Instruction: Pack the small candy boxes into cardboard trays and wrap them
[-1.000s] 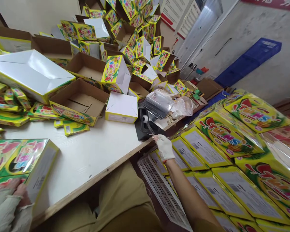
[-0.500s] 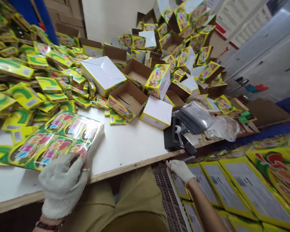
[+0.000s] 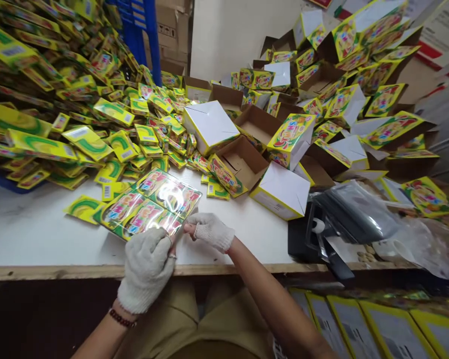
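Observation:
A flat yellow-green pack wrapped in shiny film [image 3: 149, 204] lies on the white table [image 3: 41, 234] near its front edge. My left hand [image 3: 147, 264], in a white knit glove, curls over the pack's near corner and holds it. My right hand [image 3: 209, 230], also gloved with bare fingertips, pinches at the same near corner, right beside my left fingers. What the right fingertips pinch is too small to make out.
A big heap of small yellow-green packets [image 3: 78, 114] covers the left and back. Open and folded cartons [image 3: 239, 162] pile up at the centre and right. A black tape dispenser [image 3: 314, 234] and clear plastic bags [image 3: 415, 239] sit at the right edge. Yellow boxes [image 3: 359, 324] are stacked below.
My right hand came up from below the table edge by the dispenser to the wrapped pack's near corner. The view swung left; my left hand stays on the pack.

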The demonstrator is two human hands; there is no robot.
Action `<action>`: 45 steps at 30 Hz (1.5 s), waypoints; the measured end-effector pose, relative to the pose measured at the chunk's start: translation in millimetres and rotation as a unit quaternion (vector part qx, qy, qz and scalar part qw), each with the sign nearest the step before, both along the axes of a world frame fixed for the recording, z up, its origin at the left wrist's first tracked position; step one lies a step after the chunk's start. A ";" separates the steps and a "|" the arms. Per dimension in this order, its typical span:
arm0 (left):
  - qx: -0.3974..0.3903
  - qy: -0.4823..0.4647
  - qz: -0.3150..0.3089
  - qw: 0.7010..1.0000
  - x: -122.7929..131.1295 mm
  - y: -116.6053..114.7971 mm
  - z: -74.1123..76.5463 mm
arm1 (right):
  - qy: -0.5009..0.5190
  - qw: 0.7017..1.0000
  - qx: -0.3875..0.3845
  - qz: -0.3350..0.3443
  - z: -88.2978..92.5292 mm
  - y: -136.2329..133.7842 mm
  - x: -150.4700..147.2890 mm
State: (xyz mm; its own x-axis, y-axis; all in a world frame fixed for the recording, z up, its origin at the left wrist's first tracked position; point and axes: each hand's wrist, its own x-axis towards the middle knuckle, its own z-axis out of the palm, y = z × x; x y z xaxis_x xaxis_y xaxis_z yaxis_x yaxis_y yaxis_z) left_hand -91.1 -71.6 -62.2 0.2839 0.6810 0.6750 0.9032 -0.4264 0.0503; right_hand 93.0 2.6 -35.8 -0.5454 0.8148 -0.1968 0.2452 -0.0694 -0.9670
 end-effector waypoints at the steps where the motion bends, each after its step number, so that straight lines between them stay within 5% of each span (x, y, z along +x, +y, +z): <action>1: 0.001 -0.001 0.003 1.000 0.2 -0.2 0.9 | -0.003 1.000 -0.018 -0.009 -6.5 2.3 -2.8; 11: -0.067 0.031 0.011 0.997 2.1 1.8 16.5 | -0.027 0.998 -0.016 -0.056 -36.2 0.9 -6.8; 17: -0.075 -0.013 0.000 0.997 3.9 1.5 18.5 | -0.023 0.997 0.039 -0.056 -11.5 -15.9 19.8; 22: -0.185 -0.091 0.008 0.979 4.2 1.1 34.5 | 0.038 0.998 0.041 -0.016 6.5 -24.2 21.1; 26: -0.295 -0.264 -0.027 0.918 6.5 -5.8 51.4 | 0.068 0.995 0.071 -0.001 13.5 -30.7 19.4; 32: -0.467 -0.455 -0.070 0.755 17.3 -11.5 72.7 | 0.107 0.991 0.079 0.032 25.8 -40.1 28.9; 34: -0.469 -0.476 -0.066 0.741 20.2 -12.0 76.4 | 0.092 0.992 0.085 0.029 29.2 -41.9 31.8; 40: -0.448 -0.448 -0.056 0.772 26.2 -17.5 77.1 | -0.027 0.987 0.154 0.036 35.4 -45.7 33.5; 45: -0.261 -0.342 0.022 0.903 1.4 -6.4 68.9 | -0.023 0.990 0.135 0.026 26.3 -35.8 25.4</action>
